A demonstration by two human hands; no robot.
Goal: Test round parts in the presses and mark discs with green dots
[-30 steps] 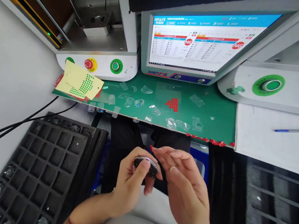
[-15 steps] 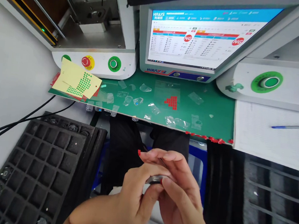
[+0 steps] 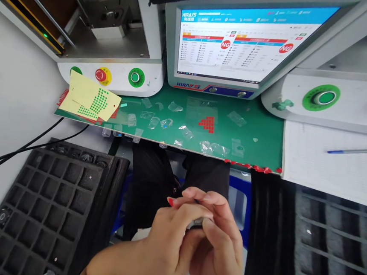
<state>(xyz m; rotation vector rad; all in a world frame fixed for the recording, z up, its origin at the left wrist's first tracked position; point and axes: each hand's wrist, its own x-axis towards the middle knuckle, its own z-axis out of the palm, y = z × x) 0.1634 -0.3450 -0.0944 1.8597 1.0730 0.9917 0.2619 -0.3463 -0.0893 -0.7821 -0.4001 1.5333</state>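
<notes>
My left hand [image 3: 168,241] is closed, thumb and index finger pinching a small dark round part [image 3: 195,223] with a greyish rim. Most of that part is hidden by fingers. My right hand [image 3: 222,239] curls around it from the other side, its thumb pressed against the part's edge and its fingers bent over the back. A small red sticker [image 3: 170,201] clings to a fingertip that appears to belong to my right hand. Both hands are held together above my lap, in front of the green work surface [image 3: 257,135].
Clear film scraps [image 3: 185,132] and red stickers [image 3: 207,124] lie on the green surface, beside yellow sheets [image 3: 92,97] of green dots. A monitor [image 3: 223,47] stands behind. Black compartment trays [image 3: 45,189] flank me; a pen [image 3: 356,151] rests on paper at right.
My hands have drawn closer together, and the right fingers have folded further over the round part, covering more of it. The red sticker sits slightly lower. The whole view has shifted a little.
</notes>
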